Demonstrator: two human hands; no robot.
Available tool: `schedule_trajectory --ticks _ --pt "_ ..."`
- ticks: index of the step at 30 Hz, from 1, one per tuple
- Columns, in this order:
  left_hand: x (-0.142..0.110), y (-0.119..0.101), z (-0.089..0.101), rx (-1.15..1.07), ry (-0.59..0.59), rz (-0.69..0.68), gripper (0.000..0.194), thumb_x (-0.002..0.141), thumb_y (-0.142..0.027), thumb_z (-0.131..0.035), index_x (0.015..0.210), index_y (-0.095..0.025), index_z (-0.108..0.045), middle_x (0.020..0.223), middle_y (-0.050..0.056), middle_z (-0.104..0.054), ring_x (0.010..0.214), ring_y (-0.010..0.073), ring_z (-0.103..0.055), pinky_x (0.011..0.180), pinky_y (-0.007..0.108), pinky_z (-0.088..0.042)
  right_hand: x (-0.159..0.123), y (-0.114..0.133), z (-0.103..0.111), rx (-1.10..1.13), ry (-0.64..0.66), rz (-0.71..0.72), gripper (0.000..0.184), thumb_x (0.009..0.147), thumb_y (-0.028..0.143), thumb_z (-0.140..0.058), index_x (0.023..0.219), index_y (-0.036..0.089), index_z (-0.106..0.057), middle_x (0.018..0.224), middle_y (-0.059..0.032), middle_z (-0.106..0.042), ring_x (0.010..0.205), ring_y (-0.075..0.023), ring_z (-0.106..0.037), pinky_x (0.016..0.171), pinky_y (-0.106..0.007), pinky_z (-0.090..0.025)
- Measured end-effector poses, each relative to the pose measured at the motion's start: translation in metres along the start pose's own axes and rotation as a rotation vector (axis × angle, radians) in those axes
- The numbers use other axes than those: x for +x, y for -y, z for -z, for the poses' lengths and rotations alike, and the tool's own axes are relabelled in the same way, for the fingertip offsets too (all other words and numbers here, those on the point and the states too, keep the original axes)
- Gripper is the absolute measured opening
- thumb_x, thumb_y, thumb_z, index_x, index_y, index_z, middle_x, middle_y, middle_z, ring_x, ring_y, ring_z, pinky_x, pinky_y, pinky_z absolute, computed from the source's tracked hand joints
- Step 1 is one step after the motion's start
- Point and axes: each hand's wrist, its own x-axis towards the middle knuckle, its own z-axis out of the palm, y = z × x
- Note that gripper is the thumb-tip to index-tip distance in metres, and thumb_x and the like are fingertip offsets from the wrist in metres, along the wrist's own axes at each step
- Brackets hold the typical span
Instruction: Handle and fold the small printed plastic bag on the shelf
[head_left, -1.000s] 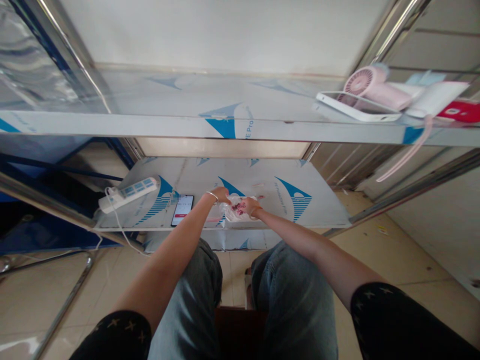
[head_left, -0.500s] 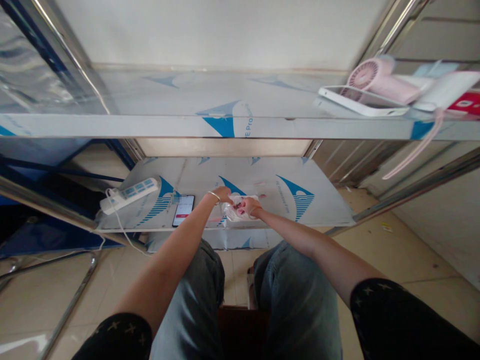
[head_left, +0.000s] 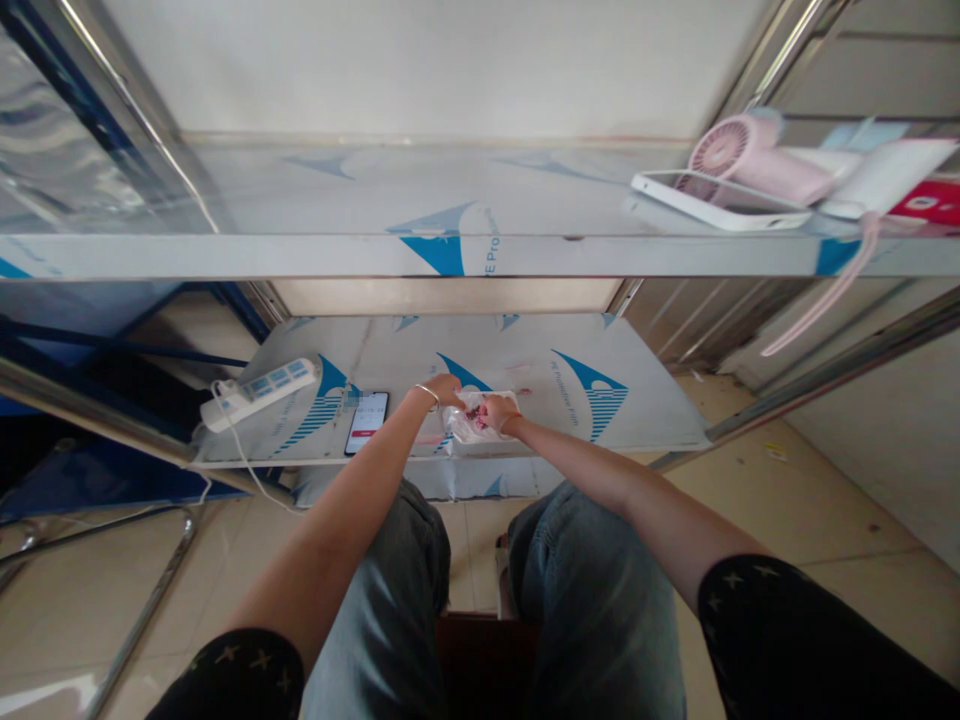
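A clear, crinkled plastic bag (head_left: 466, 430) lies near the front edge of the lower shelf, with small pink-red and dark pieces (head_left: 474, 411) showing at its middle. My left hand (head_left: 444, 387), with a bangle at the wrist, is at the bag's upper left side, its fingers closed on the plastic. From the right, my right hand (head_left: 501, 412) reaches over the bag with bent fingers pressed together at the pink-red pieces. What its fingertips hold is too small to make out. A phone (head_left: 367, 422) with a lit screen rests left of my left forearm.
A white power strip (head_left: 259, 393) with a trailing cord sits on the left of the lower shelf (head_left: 525, 350). Above, the upper shelf (head_left: 300, 200) crosses the view, bearing a pink handheld fan (head_left: 780, 175) and a white tray-like frame (head_left: 720, 205); a strap hangs down.
The view has shifted very slightly. My right fingers have moved a little over the pink-red pieces, while my left hand stays in place at the bag.
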Motion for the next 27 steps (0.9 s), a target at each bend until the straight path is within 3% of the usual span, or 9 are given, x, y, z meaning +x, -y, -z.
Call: schedule_trajectory --ticks 5,11,16,19,27 --pt "0.0 -0.001 0.001 0.016 0.004 -0.009 0.049 0.069 -0.039 -0.069 0.112 -0.016 -0.064 0.119 0.01 -0.063 0.104 0.0232 -0.058 0.085 0.025 -0.044 0.006 -0.003 -0.005 -0.085 -0.025 0.038 0.009 0.07 0.022 -0.069 0.074 0.015 -0.073 0.089 -0.0167 -0.07 0.085 -0.0226 -0.062 0.073 -0.025 -0.04" --pt "-0.002 -0.002 0.002 0.01 0.001 -0.016 0.046 0.07 -0.037 -0.069 0.11 -0.015 -0.064 0.118 0.01 -0.063 0.103 0.0237 -0.058 0.085 0.027 -0.044 0.018 -0.008 -0.006 -0.166 -0.041 0.072 0.019 0.073 0.03 -0.066 0.079 0.014 -0.074 0.089 -0.0137 -0.071 0.08 -0.0216 -0.063 0.073 -0.027 -0.042" --pt "0.0 -0.001 0.0 -0.007 -0.009 -0.017 0.05 0.07 -0.042 -0.068 0.113 -0.017 -0.063 0.115 0.009 -0.065 0.103 0.0232 -0.058 0.084 0.026 -0.044 0.027 -0.002 0.011 0.086 -0.193 -0.004 0.015 0.076 0.021 -0.06 0.083 0.017 -0.073 0.086 -0.0057 -0.071 0.077 -0.0172 -0.064 0.071 -0.023 -0.045" --pt "0.002 0.0 -0.001 -0.032 -0.022 -0.007 0.053 0.071 -0.04 -0.069 0.117 -0.015 -0.061 0.12 0.01 -0.062 0.104 0.0227 -0.058 0.084 0.024 -0.044 0.032 0.005 0.019 0.296 -0.241 0.046 0.014 0.078 0.023 -0.06 0.083 0.017 -0.072 0.085 -0.0028 -0.071 0.075 -0.0138 -0.064 0.068 -0.02 -0.046" --pt "-0.002 -0.006 0.003 -0.092 -0.036 0.004 0.043 0.074 -0.035 -0.069 0.112 -0.016 -0.065 0.114 0.009 -0.066 0.103 0.0237 -0.06 0.084 0.026 -0.045 0.042 0.009 0.013 0.473 -0.2 0.191 0.016 0.076 0.028 -0.065 0.079 0.014 -0.072 0.08 -0.0037 -0.071 0.07 -0.0131 -0.065 0.063 -0.019 -0.046"
